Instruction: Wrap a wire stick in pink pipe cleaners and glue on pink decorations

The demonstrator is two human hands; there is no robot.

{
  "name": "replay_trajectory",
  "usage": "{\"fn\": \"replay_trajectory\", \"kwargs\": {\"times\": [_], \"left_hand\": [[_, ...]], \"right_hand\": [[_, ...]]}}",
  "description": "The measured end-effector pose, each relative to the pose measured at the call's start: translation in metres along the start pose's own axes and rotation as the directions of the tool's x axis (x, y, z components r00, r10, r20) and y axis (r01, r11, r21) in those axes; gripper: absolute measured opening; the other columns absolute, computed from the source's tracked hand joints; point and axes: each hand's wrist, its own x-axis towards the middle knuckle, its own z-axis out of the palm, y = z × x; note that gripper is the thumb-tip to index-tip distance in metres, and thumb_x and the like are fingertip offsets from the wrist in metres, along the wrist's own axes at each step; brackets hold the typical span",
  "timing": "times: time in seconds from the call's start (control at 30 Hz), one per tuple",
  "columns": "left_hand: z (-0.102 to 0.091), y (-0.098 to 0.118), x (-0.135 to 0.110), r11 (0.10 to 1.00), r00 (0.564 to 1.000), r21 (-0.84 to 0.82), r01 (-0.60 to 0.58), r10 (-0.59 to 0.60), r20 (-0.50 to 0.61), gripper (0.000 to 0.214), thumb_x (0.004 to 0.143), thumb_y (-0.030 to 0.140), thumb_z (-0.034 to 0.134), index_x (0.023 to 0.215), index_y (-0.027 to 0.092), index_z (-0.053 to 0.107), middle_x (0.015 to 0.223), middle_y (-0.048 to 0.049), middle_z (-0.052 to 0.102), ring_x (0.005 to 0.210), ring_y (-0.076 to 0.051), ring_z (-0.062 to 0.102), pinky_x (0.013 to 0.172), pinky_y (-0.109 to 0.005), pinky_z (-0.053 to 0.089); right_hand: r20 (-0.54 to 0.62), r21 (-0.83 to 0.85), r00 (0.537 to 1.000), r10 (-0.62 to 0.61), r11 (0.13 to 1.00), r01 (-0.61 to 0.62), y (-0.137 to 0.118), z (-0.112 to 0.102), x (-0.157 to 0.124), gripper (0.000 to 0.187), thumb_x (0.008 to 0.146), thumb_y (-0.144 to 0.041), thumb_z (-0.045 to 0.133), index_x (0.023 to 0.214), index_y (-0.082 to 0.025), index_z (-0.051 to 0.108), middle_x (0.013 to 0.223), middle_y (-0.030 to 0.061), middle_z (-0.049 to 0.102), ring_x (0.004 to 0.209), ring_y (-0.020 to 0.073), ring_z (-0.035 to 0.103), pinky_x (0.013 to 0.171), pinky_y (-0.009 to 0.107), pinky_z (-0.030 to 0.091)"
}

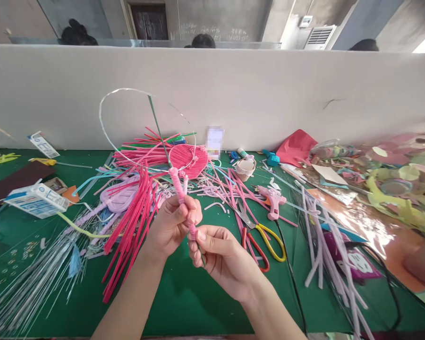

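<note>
My left hand (173,222) is closed around the pink wrapped handle (178,184) of a pink heart-shaped fan of pipe cleaners (187,159), held upright over the green table. My right hand (219,252) pinches the lower end of the same handle, where a thin green stem sticks out below the fingers. A silver wire loop (108,101) and a green wire rise from the fan top. Loose pink pipe cleaners (131,222) lie just left of my left hand.
Scissors with red and yellow handles (260,238) and a pink glue gun (273,200) lie to the right. Lilac pipe cleaners (318,236), coloured paper scraps (393,189), a white box (37,200) and silver wires (28,283) surround me. A white partition (304,94) closes the far side.
</note>
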Motion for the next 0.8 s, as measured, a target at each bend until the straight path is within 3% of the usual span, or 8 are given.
{"fn": "replay_trajectory", "kwargs": {"times": [0.17, 0.23, 0.33, 0.4, 0.47, 0.53, 0.63, 0.8], "left_hand": [[0.000, -0.010, 0.002, 0.993, 0.998, -0.115, -0.018, 0.025, 0.054, 0.035, 0.059, 0.049, 0.089, 0.058, 0.024, 0.063, 0.043, 0.0051, 0.034, 0.048, -0.012, 0.038, 0.040, -0.021, 0.030], [0.000, -0.010, 0.002, 0.991, 0.998, -0.131, -0.010, 0.017, 0.052, 0.034, 0.060, 0.050, 0.088, 0.059, 0.024, 0.064, 0.045, 0.0049, 0.039, 0.049, -0.012, 0.041, 0.041, -0.021, 0.032], [0.001, -0.003, 0.002, 0.998, 1.000, 0.056, 0.022, -0.023, 0.009, 0.028, 0.071, 0.050, 0.081, 0.078, 0.025, 0.072, 0.061, 0.0017, 0.061, 0.056, -0.013, 0.053, 0.053, -0.026, 0.045], [0.004, 0.004, 0.001, 0.959, 0.996, 0.282, 0.017, 0.007, -0.085, 0.027, 0.077, 0.046, 0.077, 0.087, 0.022, 0.074, 0.071, -0.0013, 0.069, 0.065, -0.016, 0.061, 0.065, -0.029, 0.051], [0.007, 0.009, 0.000, 0.891, 0.980, 0.454, -0.008, 0.098, -0.175, 0.024, 0.079, 0.041, 0.077, 0.085, 0.018, 0.073, 0.069, -0.0026, 0.071, 0.072, -0.018, 0.066, 0.076, -0.031, 0.052], [0.010, 0.011, -0.001, 0.837, 0.962, 0.547, -0.028, 0.171, -0.212, 0.023, 0.081, 0.040, 0.075, 0.083, 0.017, 0.072, 0.068, -0.0031, 0.072, 0.075, -0.020, 0.069, 0.081, -0.032, 0.052], [0.013, 0.010, -0.002, 0.785, 0.952, 0.618, -0.047, 0.222, -0.210, 0.025, 0.083, 0.042, 0.071, 0.082, 0.017, 0.072, 0.071, -0.0038, 0.074, 0.074, -0.019, 0.069, 0.078, -0.031, 0.053], [0.016, 0.010, -0.003, 0.765, 0.946, 0.640, -0.079, 0.259, -0.193, 0.022, 0.084, 0.039, 0.071, 0.082, 0.018, 0.071, 0.073, -0.0026, 0.074, 0.069, -0.017, 0.068, 0.074, -0.027, 0.053]], "right_hand": [[0.046, 0.011, 0.998, 0.051, 0.999, -0.052, 0.001, 0.003, -0.001, 0.024, 0.065, -0.030, 0.088, 0.070, -0.013, 0.072, 0.062, 0.0004, 0.064, 0.053, 0.0060, 0.056, 0.055, 0.017, 0.044], [0.031, -0.008, 0.998, 0.048, 0.999, -0.048, 0.001, 0.003, 0.000, 0.026, 0.064, -0.032, 0.088, 0.070, -0.014, 0.072, 0.063, 0.0002, 0.064, 0.054, 0.0065, 0.056, 0.056, 0.019, 0.045], [-0.095, -0.203, 0.976, -0.195, 0.964, 0.172, 0.002, -0.001, 0.004, 0.027, 0.067, -0.037, 0.086, 0.070, -0.015, 0.071, 0.063, -0.0004, 0.063, 0.055, 0.0083, 0.055, 0.059, 0.023, 0.045], [-0.181, -0.417, 0.893, -0.412, 0.855, 0.310, 0.003, -0.005, 0.006, 0.026, 0.070, -0.038, 0.083, 0.074, -0.016, 0.072, 0.063, -0.0002, 0.064, 0.058, 0.0105, 0.055, 0.060, 0.025, 0.045], [-0.207, -0.575, 0.816, -0.539, 0.742, 0.344, 0.004, -0.009, 0.008, 0.025, 0.075, -0.040, 0.079, 0.078, -0.017, 0.072, 0.065, 0.0008, 0.065, 0.061, 0.0126, 0.056, 0.061, 0.026, 0.045], [-0.190, -0.644, 0.794, -0.578, 0.684, 0.344, 0.005, -0.012, 0.009, 0.026, 0.080, -0.043, 0.073, 0.080, -0.017, 0.072, 0.068, 0.0024, 0.066, 0.065, 0.0143, 0.057, 0.063, 0.027, 0.046], [-0.158, -0.665, 0.804, -0.573, 0.663, 0.342, 0.005, -0.012, 0.008, 0.028, 0.083, -0.044, 0.070, 0.079, -0.016, 0.071, 0.069, 0.0035, 0.067, 0.066, 0.0154, 0.059, 0.064, 0.028, 0.047], [-0.126, -0.704, 0.799, -0.588, 0.621, 0.346, 0.001, -0.011, 0.005, 0.031, 0.088, -0.046, 0.063, 0.080, -0.017, 0.072, 0.072, 0.0041, 0.068, 0.069, 0.0156, 0.060, 0.065, 0.027, 0.049]]}}
